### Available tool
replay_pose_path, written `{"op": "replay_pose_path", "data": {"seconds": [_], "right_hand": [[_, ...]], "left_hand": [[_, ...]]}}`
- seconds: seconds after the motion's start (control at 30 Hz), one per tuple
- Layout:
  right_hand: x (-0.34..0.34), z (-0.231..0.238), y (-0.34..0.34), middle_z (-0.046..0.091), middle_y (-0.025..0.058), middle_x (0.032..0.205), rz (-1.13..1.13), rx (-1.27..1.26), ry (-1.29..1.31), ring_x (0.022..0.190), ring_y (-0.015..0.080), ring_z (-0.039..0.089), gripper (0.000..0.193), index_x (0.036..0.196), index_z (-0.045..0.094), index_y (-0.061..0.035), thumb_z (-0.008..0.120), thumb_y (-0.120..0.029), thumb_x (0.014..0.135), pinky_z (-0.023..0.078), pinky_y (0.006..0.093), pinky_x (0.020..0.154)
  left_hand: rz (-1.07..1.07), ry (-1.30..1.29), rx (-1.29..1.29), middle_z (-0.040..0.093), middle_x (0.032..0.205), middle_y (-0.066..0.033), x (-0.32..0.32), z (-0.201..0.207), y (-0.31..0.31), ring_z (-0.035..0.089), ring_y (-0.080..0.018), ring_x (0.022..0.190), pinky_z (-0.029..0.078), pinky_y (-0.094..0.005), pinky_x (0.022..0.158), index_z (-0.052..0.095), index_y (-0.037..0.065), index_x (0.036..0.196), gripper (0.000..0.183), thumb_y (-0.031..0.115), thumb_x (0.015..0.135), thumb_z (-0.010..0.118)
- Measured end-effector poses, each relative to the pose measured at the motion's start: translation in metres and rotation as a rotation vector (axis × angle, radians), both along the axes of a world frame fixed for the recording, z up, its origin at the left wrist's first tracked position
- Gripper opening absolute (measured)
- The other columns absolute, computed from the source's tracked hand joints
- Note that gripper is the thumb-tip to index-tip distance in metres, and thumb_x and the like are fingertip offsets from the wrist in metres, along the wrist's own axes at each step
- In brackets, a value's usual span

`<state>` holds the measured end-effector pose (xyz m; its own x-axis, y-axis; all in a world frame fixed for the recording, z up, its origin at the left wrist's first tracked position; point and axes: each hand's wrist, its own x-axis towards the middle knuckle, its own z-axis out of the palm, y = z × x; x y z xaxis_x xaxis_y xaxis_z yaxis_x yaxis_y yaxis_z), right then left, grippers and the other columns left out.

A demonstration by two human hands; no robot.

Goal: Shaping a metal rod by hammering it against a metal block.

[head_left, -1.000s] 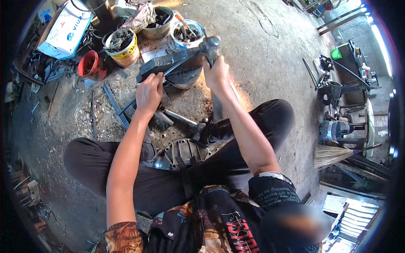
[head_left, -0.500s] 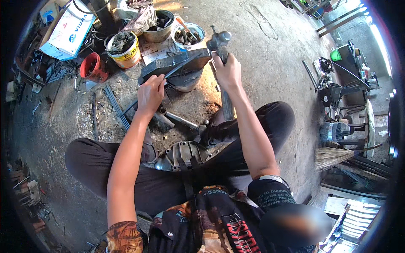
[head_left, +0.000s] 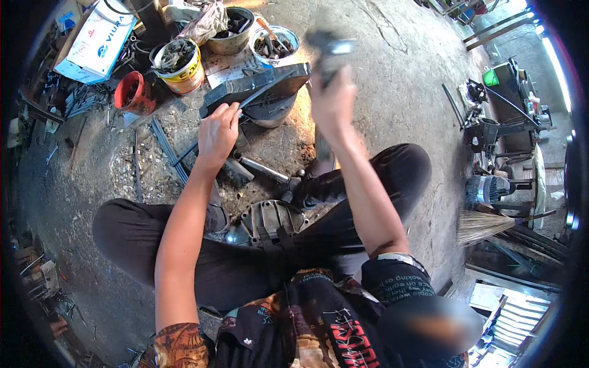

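Observation:
My left hand [head_left: 218,134] is closed around one end of a thin metal rod [head_left: 262,91], which lies slanting across the top of a dark steel anvil [head_left: 222,95]. To the right of the anvil, my right hand [head_left: 334,110] grips a hammer [head_left: 331,49] by its handle. The hammer head is raised beyond the anvil's right end, apart from the rod, and smeared by motion. Below the hand the lower end of the handle shows beside my leg. The rod's end inside my left fist is hidden.
Behind the anvil are a red bucket [head_left: 150,103], a yellow bucket [head_left: 195,69] of scraps and a white tub [head_left: 294,54]. Thin rods [head_left: 164,148] lie on the floor at left. A ribbed metal casting [head_left: 279,214] sits between my legs. A broom [head_left: 485,227] lies right.
My right hand has shifted slightly, and the hammer head has risen and moved a little to the right, now blurred. My left hand and the rod have hardly moved.

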<state>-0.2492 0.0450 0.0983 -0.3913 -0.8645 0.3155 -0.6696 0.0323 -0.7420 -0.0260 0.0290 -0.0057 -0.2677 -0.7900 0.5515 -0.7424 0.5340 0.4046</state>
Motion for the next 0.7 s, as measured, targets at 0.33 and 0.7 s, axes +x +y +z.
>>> {"op": "replay_pose_path", "data": {"seconds": [0.33,0.7], "right_hand": [[-0.034,-0.034,-0.015,0.067,0.0288,0.080,-0.100,0.442,-0.331,0.076,0.0397,0.069,0.050,0.096,0.059,0.0130,0.066,-0.036,0.089,0.053,0.0467,0.072],[-0.016,-0.037,-0.010,0.065,0.0314,0.078,-0.023,0.282,0.102,0.077,0.0424,0.068,0.051,0.084,0.057,0.0094,0.068,-0.041,0.089,0.050,0.0490,0.070]], "left_hand": [[0.055,-0.015,0.101,0.065,0.086,-0.0142,-0.002,0.004,0.003,0.066,-0.0367,0.075,0.053,-0.0446,0.063,0.069,0.003,0.099,0.017,0.017,0.091,0.063],[0.030,-0.031,0.063,0.060,0.080,-0.0138,-0.001,0.012,0.003,0.063,-0.0361,0.072,0.051,-0.0446,0.061,0.065,0.003,0.094,0.014,0.017,0.093,0.061]]}}
